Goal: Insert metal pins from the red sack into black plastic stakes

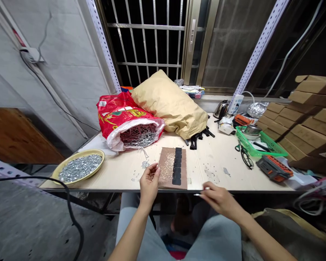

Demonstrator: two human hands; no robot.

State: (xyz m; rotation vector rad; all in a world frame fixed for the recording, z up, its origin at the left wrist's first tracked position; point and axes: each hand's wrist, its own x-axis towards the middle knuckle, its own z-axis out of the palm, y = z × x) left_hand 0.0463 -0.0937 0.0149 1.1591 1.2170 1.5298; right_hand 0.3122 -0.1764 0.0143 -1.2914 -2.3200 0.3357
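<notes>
My left hand (149, 183) hovers at the near table edge, fingers pinched together beside the left edge of a brown cardboard sheet (168, 168). What the pinch holds is too small to name. A column of black pads (176, 166) lies on that sheet. My right hand (217, 197) is at the table's front edge to the right of the sheet, fingers closed round a thin metal pin (199, 194) pointing left. Small shiny bits (141, 170) are scattered on the table by my left hand.
A red bag (125, 121) spilling metal pins lies behind the sheet, next to a tan sack (170, 101). A yellow dish (80, 166) of small metal pieces sits far left. A green tray (260, 143), scissors (244, 154), an orange-grey tool (274, 168) and stacked cartons (306, 116) stand to the right.
</notes>
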